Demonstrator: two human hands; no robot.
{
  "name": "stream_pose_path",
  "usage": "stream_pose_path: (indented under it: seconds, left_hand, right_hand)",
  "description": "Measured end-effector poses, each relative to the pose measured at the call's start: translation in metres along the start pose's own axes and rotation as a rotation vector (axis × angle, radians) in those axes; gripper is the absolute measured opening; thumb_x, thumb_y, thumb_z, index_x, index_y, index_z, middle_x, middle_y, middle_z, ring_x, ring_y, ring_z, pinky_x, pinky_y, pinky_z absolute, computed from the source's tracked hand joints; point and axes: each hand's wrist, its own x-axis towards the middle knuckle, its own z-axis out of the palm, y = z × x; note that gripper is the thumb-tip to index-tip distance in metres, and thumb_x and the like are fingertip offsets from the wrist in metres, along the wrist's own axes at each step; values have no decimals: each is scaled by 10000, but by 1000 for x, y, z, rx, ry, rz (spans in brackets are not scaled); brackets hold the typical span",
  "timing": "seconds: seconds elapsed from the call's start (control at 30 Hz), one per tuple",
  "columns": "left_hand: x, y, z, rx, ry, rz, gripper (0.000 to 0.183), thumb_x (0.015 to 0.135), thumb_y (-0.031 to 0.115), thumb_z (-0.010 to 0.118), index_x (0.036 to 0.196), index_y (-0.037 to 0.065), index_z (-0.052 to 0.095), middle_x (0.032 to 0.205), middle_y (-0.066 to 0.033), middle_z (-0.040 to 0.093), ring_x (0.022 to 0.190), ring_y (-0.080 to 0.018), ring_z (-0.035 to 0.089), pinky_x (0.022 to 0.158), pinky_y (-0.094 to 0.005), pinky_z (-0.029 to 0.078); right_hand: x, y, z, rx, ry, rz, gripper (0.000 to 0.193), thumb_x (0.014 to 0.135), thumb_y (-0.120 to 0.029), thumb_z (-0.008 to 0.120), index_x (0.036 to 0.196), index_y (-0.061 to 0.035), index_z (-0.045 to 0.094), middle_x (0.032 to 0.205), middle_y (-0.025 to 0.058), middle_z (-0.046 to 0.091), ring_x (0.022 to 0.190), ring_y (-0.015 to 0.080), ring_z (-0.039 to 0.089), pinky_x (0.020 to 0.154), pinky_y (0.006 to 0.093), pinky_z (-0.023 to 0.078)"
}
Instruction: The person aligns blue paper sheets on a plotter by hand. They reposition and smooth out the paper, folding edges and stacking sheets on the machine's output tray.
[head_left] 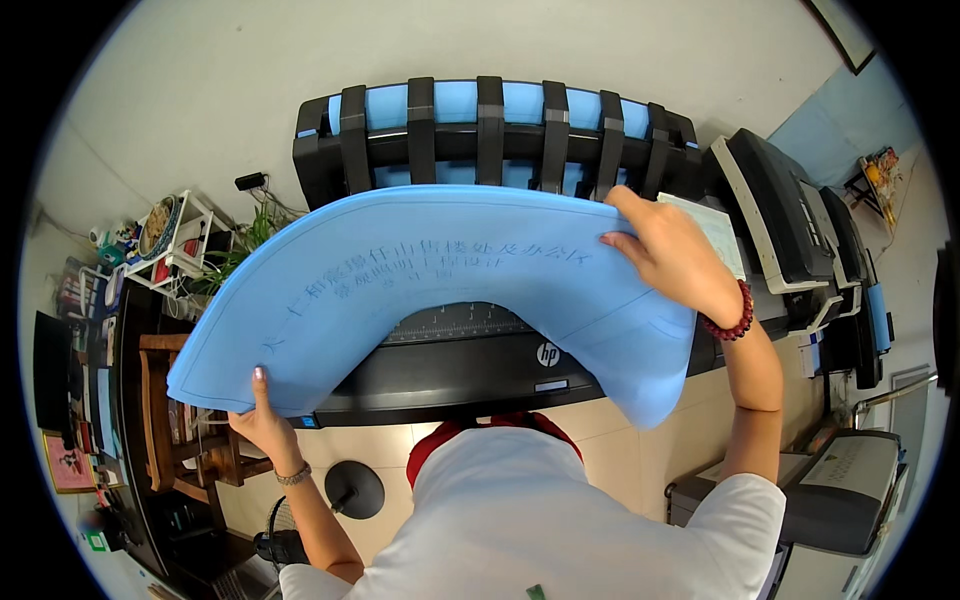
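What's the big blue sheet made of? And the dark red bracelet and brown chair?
Blue sheet: probably paper, smooth and matte; it bends in wide curves and carries dark lines. Thin plastic is possible.
Dark red bracelet: round, slightly shiny beads, maybe wood, stone or glass; I can't tell.
Brown chair: likely wood, from its reddish-brown bars.

Wht shirt (pixel 520 515), short slvs (pixel 745 515); red bottoms (pixel 430 447); R-wrist red beads (pixel 737 318), L-wrist band (pixel 293 475).

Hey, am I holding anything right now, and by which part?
Yes, a large blue printed paper: the left grip has its lower edge at the left end, the right grip its upper right edge.
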Motion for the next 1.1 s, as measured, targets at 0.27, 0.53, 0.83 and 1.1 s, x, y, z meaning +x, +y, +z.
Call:
stream_pose_path:
  seconds: [0.27,0.53,0.83,1.1]
  left_hand:
    - [-16,-57,-7,71,-101,15,324,885,152,704,1063,-94,591,1093,-132,622,977,-169,553,924,-317,411]
    - [36,20,-3,196,-233,85,297,856,198,726,712,-25,593,608,31,538,537,-67,398,506,-248,308]
    - [115,-69,55,387,-602,23,281,873,210,703,794,-45,616,594,30,508,523,-59,383,481,-257,335]
    - [129,-134,84,934,-200,352,829,739,199,790,1401,-38,351,1333,-241,489,1188,-364,499,995,-431,395]
  right_hand:
    - [5,10,1,9,-91,37,241,864,-109,650,1005,-14,479,748,235,589,719,414,584,597,431,449]
    - [63,67,-21,242,-380,-116,300,833,-130,666,1059,28,547,928,225,644,898,378,628,768,410,489]
    - [178,103,134,-177,-474,2,524,741,-190,765,1201,-12,585,1110,210,648,1077,353,615,890,432,520]
    - [228,116,220,-370,-346,32,225,758,-74,666,978,-31,690,956,176,698,918,331,685,746,412,566]
